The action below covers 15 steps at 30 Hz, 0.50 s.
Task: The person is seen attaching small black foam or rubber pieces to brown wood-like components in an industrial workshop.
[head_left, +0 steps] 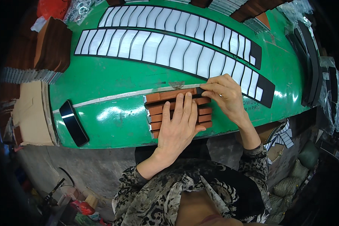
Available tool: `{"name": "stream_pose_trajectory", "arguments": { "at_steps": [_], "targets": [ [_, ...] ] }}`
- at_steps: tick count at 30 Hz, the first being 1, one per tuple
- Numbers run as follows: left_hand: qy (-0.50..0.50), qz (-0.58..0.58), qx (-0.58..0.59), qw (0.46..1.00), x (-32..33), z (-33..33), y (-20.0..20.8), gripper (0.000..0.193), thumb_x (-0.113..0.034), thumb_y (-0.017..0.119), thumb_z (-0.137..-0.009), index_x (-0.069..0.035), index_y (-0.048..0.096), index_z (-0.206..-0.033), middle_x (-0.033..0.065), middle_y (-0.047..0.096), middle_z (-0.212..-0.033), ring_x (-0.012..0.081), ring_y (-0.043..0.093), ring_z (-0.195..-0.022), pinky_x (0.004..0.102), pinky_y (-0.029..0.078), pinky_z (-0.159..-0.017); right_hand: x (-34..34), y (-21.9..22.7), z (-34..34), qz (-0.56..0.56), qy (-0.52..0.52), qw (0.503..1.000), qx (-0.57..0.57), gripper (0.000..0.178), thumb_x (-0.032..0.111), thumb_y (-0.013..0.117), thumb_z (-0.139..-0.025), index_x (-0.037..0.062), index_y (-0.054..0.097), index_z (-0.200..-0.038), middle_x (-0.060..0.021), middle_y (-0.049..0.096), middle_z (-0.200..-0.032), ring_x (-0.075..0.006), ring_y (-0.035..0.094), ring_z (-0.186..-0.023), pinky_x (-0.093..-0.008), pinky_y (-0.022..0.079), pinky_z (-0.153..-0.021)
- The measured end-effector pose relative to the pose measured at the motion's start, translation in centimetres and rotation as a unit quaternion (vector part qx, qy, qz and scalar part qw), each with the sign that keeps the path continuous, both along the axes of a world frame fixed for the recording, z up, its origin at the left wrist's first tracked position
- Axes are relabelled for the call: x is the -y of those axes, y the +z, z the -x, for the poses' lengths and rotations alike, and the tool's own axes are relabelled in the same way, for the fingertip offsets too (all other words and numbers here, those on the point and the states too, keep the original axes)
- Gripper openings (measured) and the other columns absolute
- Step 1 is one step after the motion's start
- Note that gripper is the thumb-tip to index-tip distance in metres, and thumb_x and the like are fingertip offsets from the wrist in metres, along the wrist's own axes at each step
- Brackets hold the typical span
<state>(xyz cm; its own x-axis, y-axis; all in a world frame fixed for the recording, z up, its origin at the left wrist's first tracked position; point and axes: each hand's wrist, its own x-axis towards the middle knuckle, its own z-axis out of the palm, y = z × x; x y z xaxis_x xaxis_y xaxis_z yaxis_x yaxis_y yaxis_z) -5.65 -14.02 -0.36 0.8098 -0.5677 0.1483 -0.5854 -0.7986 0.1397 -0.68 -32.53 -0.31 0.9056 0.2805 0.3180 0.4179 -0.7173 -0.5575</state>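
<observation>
Several reddish-brown strips (160, 98) with pale, silvery left ends lie side by side near the table's front edge. Across them my left hand (180, 126) rests flat, fingers stretched out and thumb pointing right. At the right end of the farthest strip, my right hand (225, 92) pinches a small black piece (200, 91) between thumb and fingers. That piece touches or nearly touches the strip's end; the fingertips hide part of it. Beyond my hands lie two long black sheets with rows of white wavy pieces (180, 52).
A smartphone (74, 122) lies on the green table (113, 75) at left. Stacked brown curved parts (52, 47) and cardboard (32, 113) stand farther left. Long black pieces (309, 64) and plastic wrapping (329, 101) line the right edge. A red bag (52, 8) sits far left.
</observation>
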Motion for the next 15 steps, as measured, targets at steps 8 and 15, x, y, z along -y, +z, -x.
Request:
{"name": "stream_pose_trajectory", "arguments": {
  "at_steps": [8,15],
  "targets": [
    [0.000,-0.001,0.003,1.000,-0.12,-0.03,0.06,0.073,-0.056,0.061,-0.068,-0.003,0.056,-0.117,0.0140,0.047,-0.132,0.0281,0.044,-0.123,0.0502,0.036,-0.097,-0.10,-0.01,-0.07,0.001,0.001,1.000,-0.003,0.021,0.009,0.074,-0.067,0.0067,0.070,-0.087,-0.0030,0.063,-0.081,-0.0191,0.054,-0.072,-0.0303,0.047,-0.062],
    [-0.002,0.001,0.005,1.000,-0.15,-0.03,-0.01,0.072,-0.056,0.060,-0.068,-0.003,0.056,-0.117,0.0142,0.048,-0.132,0.0282,0.045,-0.122,0.0501,0.036,-0.097,0.08,0.28,-0.27,0.014,0.020,1.000,-0.006,0.023,0.006,0.074,-0.065,0.0055,0.070,-0.088,-0.0029,0.063,-0.082,-0.0190,0.055,-0.074,-0.0301,0.047,-0.063]
  ]
}}
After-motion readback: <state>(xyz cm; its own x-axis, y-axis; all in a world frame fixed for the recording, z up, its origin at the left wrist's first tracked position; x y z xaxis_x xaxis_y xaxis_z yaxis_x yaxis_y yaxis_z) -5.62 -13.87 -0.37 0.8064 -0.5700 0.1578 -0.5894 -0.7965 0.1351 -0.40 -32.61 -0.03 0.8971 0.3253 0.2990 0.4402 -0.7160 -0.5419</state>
